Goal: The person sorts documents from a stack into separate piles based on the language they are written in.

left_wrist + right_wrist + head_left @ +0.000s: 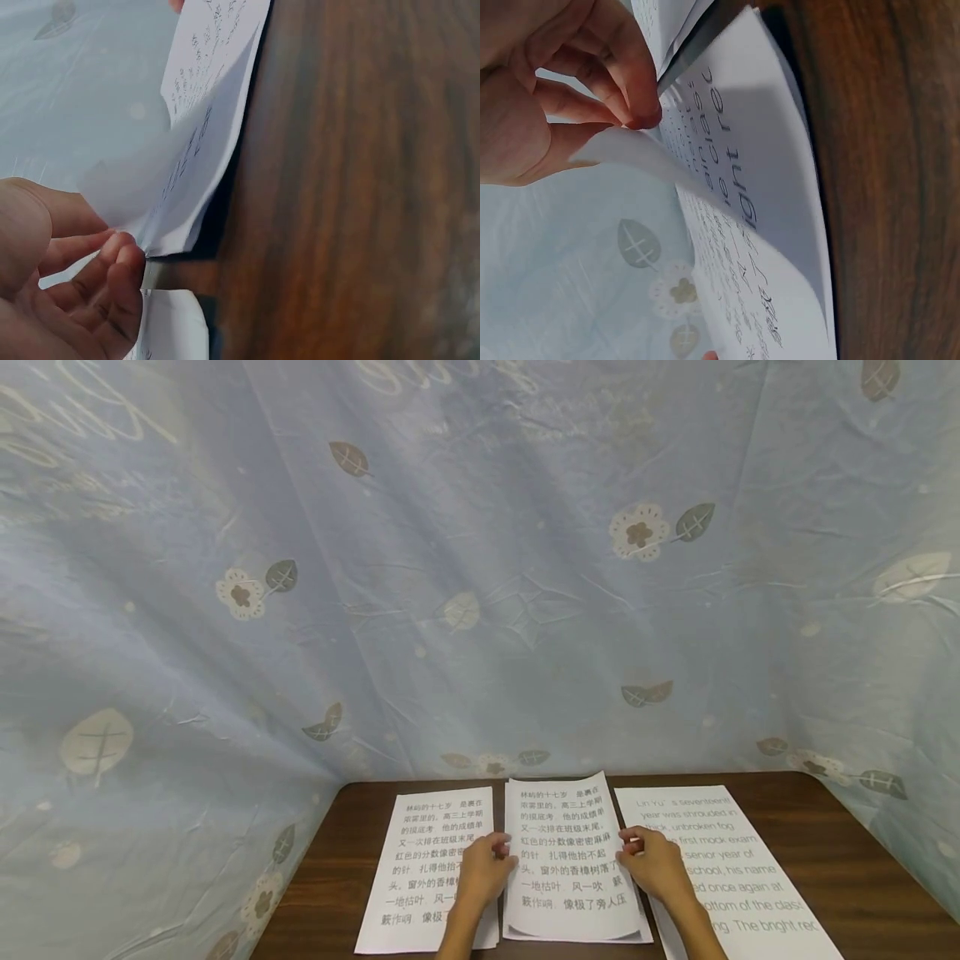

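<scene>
A printed sheet of paper [566,860] with Chinese characters is held by both hands over the middle stack [641,935], its lower edge curving upward. My left hand [483,872] pinches the sheet's left edge, and my right hand [656,864] pinches its right edge. Seen from the left wrist, the sheet [176,176] bends up from the paper below toward the left hand [82,277]. In the right wrist view, the right hand [581,82] has the sheet's edge between thumb and fingers, and the sheet [735,247] bows beside English print.
To the left lies a stack of Chinese-text pages [416,877], partly behind the left forearm. An English-text stack [738,860] lies to the right, partly under the right arm. The dark wooden table [322,860] meets a patterned blue-grey cloth [480,610] at the back.
</scene>
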Demonstrator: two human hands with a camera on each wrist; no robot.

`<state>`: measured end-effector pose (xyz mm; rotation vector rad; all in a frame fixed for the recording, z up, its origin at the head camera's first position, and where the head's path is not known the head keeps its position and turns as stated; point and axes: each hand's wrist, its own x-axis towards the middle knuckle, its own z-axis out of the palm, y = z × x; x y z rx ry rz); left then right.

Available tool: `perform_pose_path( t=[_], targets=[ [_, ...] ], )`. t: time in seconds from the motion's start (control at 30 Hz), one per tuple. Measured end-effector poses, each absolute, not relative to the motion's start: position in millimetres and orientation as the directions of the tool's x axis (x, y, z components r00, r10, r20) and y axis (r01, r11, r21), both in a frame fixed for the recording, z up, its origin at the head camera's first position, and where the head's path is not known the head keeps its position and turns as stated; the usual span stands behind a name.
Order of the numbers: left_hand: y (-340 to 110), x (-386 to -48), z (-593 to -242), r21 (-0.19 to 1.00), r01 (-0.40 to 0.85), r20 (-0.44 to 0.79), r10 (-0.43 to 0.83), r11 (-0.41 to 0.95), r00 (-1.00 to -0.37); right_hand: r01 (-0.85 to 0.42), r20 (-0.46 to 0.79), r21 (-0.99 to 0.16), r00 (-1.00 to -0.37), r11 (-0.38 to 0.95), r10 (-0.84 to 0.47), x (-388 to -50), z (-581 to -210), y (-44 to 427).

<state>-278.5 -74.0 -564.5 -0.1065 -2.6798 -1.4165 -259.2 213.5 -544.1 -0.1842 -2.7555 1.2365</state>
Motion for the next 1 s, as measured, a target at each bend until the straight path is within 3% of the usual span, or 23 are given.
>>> perform_pose_path(
  t=[0.57,1.0],
  targets=[
    [-76.3,-276.3,-561.4,0.84,0.127,0.153,-0.005,0.527,-0.988,0.045,0.07,-0.782,-0.985,0.622,0.159,-257.3,-543.6,213.8],
    [-101.3,-275.1,-554.9,0.847,0.11,0.154,-0.042,0.52,-0.987,0.048,0.049,-0.838,-0.985,0.544,0.163,-258.0,-546.3,185.5]
  ],
)
